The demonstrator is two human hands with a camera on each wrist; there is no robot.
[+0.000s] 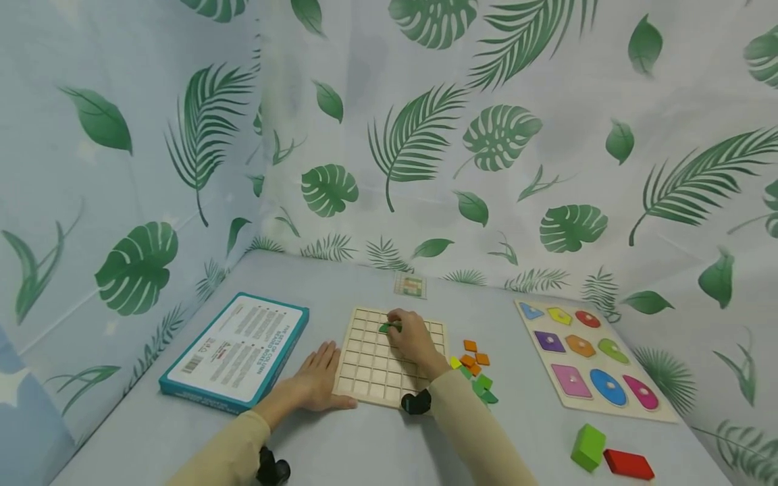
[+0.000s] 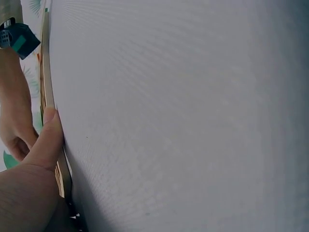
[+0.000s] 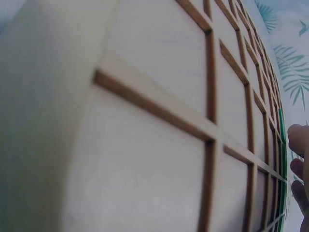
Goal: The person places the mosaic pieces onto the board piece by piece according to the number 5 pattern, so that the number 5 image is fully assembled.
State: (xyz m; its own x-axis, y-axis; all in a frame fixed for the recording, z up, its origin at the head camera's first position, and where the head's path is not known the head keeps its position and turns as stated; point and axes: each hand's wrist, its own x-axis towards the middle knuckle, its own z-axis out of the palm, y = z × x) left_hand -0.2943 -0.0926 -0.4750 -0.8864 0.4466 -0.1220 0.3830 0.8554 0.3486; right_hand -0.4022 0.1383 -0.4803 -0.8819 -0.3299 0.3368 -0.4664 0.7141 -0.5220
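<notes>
A wooden grid board (image 1: 363, 370) with square cells lies on the table. My left hand (image 1: 317, 381) rests palm down with straight fingers at the board's left side, its thumb (image 2: 49, 137) along the near edge in the left wrist view. Over the far middle of the board, my right hand (image 1: 415, 337) pinches a green tile (image 1: 385, 328) with bent fingers, partly hiding it. In the right wrist view, green (image 3: 282, 140) shows low along the far cells beside those fingertips. Loose orange tiles (image 1: 470, 345) and green tiles (image 1: 484, 382) lie right of the board.
On the left lies a teal-edged box (image 1: 243, 344). A small pattern card (image 1: 410, 285) lies behind the board. To the right are a shape puzzle board (image 1: 571, 385), a green block (image 1: 588, 447) and a red block (image 1: 629, 464). Leaf-printed cloth (image 1: 413, 223) hangs behind the table.
</notes>
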